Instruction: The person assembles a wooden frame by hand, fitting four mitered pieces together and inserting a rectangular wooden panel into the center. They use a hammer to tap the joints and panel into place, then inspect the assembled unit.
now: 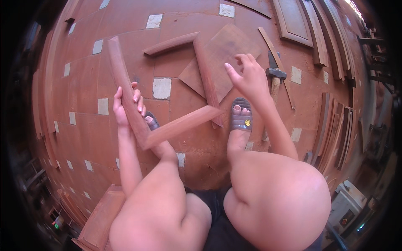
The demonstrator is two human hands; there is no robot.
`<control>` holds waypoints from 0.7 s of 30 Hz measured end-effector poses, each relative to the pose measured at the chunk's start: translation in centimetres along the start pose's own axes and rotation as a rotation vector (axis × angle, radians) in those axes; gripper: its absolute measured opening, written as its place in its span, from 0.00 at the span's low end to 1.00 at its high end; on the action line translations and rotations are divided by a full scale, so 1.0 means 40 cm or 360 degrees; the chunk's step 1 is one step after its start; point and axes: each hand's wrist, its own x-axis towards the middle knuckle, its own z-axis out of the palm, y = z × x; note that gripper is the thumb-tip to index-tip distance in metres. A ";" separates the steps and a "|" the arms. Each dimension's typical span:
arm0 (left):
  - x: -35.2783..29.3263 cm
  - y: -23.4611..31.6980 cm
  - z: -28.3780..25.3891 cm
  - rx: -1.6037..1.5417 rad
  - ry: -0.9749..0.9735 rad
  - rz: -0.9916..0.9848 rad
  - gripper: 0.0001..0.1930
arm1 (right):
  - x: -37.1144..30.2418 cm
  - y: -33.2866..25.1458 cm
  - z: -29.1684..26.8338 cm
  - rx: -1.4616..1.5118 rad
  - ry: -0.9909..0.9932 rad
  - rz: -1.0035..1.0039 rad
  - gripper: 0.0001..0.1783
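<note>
My left hand [127,105] is closed around the longer arm of an L-shaped wooden frame piece [184,124], held above the floor with its corner toward me. A second L-shaped wooden frame piece [204,69] lies farther off, partly over a square wooden board [228,46]. The free end of the held piece overlaps the lower end of the second one in the view; whether they touch I cannot tell. My right hand [250,76] is raised beside the board, fingers loosely bent and apart, with nothing in it. Near it lies a hammer [275,76], its handle partly hidden by my forearm.
A thin wooden strip [276,62] lies by the hammer. Planks and a panelled door [294,23] are at the far right, with more stacked boards [331,125] nearer. Long planks [46,83] line the left side. A wooden panel [100,217] stands by my left leg.
</note>
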 end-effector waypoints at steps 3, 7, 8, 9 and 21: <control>0.035 0.019 -0.162 -0.0108 -0.0030 -0.0211 0.27 | -0.002 0.126 0.115 0.0073 -0.0475 0.0400 0.34; 0.040 -0.042 -0.232 -0.0044 0.0043 -0.0255 0.27 | -0.081 0.081 0.228 -0.0108 -0.0811 0.0380 0.37; 0.026 -0.056 -0.234 -0.0023 0.0115 -0.0227 0.26 | -0.100 0.054 0.252 -0.0183 -0.0786 0.0322 0.37; 0.024 -0.069 -0.223 0.0008 0.0132 -0.0238 0.26 | -0.113 0.034 0.259 -0.0267 -0.0740 0.0275 0.38; 0.049 -0.187 -0.169 0.0402 0.0341 -0.0288 0.28 | -0.108 0.063 0.302 -0.0441 -0.0335 0.0085 0.26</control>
